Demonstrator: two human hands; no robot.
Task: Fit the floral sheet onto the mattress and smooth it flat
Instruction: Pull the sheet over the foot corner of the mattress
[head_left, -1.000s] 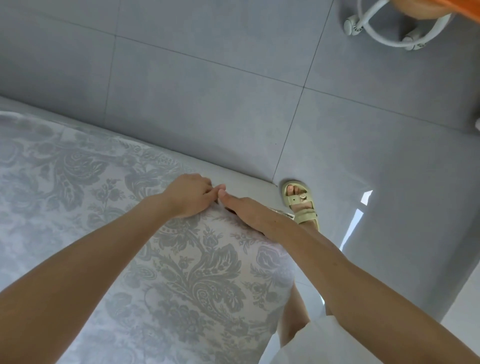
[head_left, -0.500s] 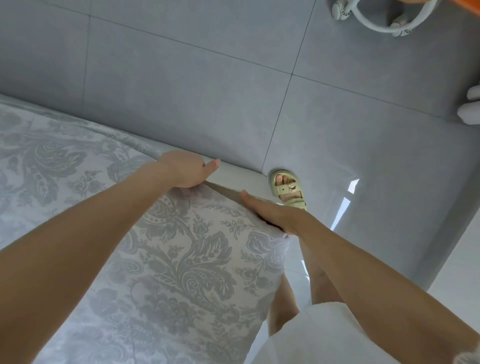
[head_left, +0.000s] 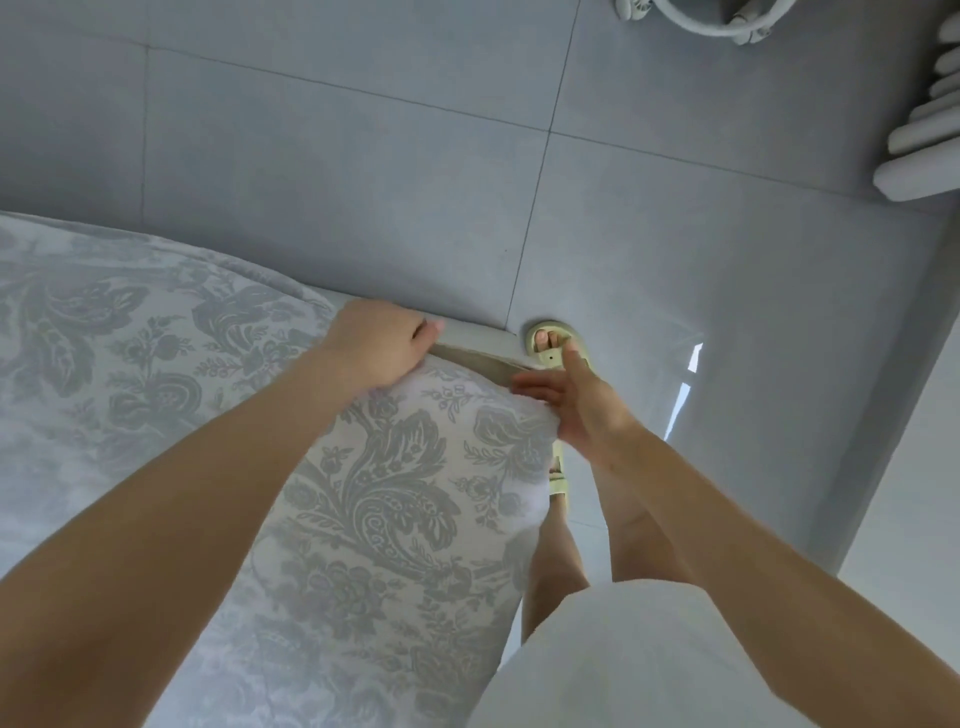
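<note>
The white sheet with a grey floral pattern (head_left: 395, 483) covers the mattress top and its near corner. A strip of bare beige mattress edge (head_left: 478, 358) shows past the sheet's hem at that corner. My left hand (head_left: 376, 345) is closed on the hem at the far side of the corner, fingers curled over the edge. My right hand (head_left: 576, 402) sits at the corner's right side, fingers spread and touching the sheet's edge, thumb raised. Whether it grips the fabric is unclear.
Grey floor tiles (head_left: 363, 171) surround the bed. My feet in pale sandals (head_left: 553, 340) stand right beside the corner. A white round wheeled base (head_left: 696, 18) is at the top, and white rolled or slatted items (head_left: 924, 140) lie at the top right.
My hands have moved apart along the corner edge: the left stays on the hem at the far side, the right has slid towards the corner's right side and opened its fingers. The view shifted.
</note>
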